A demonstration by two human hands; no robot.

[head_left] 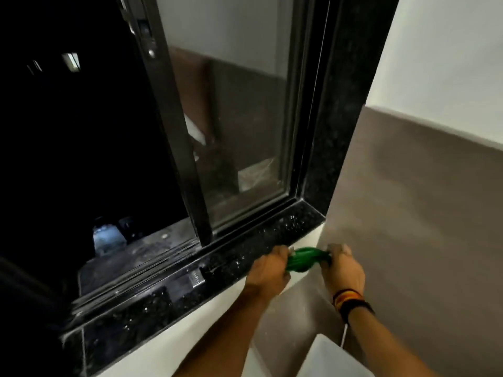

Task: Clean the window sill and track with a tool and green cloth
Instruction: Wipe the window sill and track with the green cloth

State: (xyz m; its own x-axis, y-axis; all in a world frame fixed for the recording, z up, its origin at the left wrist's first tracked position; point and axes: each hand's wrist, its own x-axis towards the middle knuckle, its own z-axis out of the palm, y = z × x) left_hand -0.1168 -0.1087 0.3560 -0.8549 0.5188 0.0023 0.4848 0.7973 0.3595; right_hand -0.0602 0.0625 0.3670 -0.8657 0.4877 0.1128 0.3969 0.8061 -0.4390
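A twisted green cloth (306, 259) is stretched between my two hands, just below the front edge of the black speckled window sill (245, 251). My left hand (268, 273) grips its left end and my right hand (344, 270) grips its right end. A small brush-like tool (190, 280) with a dark handle and pale bristles lies on the sill to the left of my hands. Behind the sill run the dusty metal tracks (141, 262) of the sliding window.
The sliding pane (239, 118) in its black frame stands at the right half of the opening; the left half is open to darkness outside. A white container (332, 357) sits below my right forearm. A brown and white wall (422, 200) is at right.
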